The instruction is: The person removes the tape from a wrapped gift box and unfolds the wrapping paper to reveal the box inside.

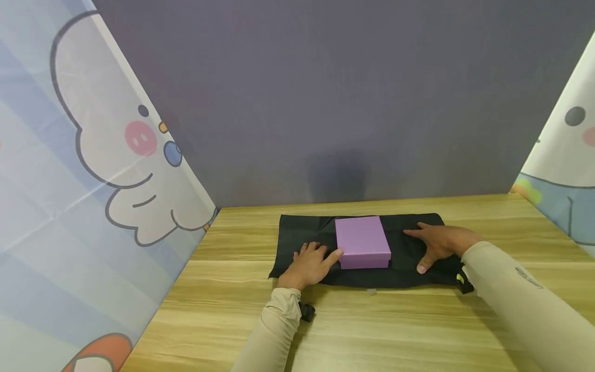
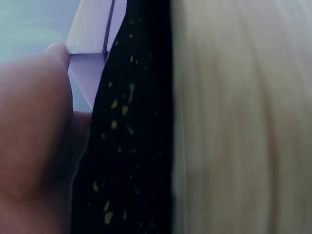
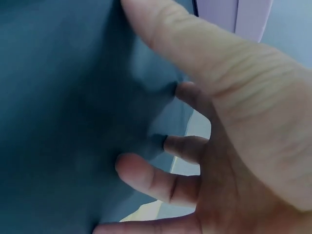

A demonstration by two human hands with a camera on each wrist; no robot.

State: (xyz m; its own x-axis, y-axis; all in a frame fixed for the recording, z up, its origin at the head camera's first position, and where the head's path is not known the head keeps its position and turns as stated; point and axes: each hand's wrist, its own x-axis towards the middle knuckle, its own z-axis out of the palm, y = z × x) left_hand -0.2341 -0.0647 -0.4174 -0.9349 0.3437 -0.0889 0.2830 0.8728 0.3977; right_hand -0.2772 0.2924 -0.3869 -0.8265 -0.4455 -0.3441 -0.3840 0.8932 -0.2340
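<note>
A lidded purple box [image 1: 362, 242] sits on a black sheet [image 1: 297, 232] spread over the wooden table. Over the sheet's left part lies my left hand [image 1: 308, 264], fingers extended and thumb reaching the box's near left corner. In the left wrist view, that thumb [image 2: 58, 53] is at the box's edge [image 2: 87, 41]. My right hand [image 1: 439, 245] is to the right of the box, apart from it, with fingers spread. The right wrist view shows its fingertips [image 3: 129, 165] against the dark sheet [image 3: 63, 112]; neither hand grips anything.
A grey panel [image 1: 334, 103] stands behind the wooden table [image 1: 372, 330]. Cartoon-printed cloth [image 1: 60, 206] hangs at the left, with more at the right. A small translucent scrap [image 1: 371, 292] lies by the sheet's near edge. Black gold-flecked material [image 2: 117, 136] fills the left wrist view's middle.
</note>
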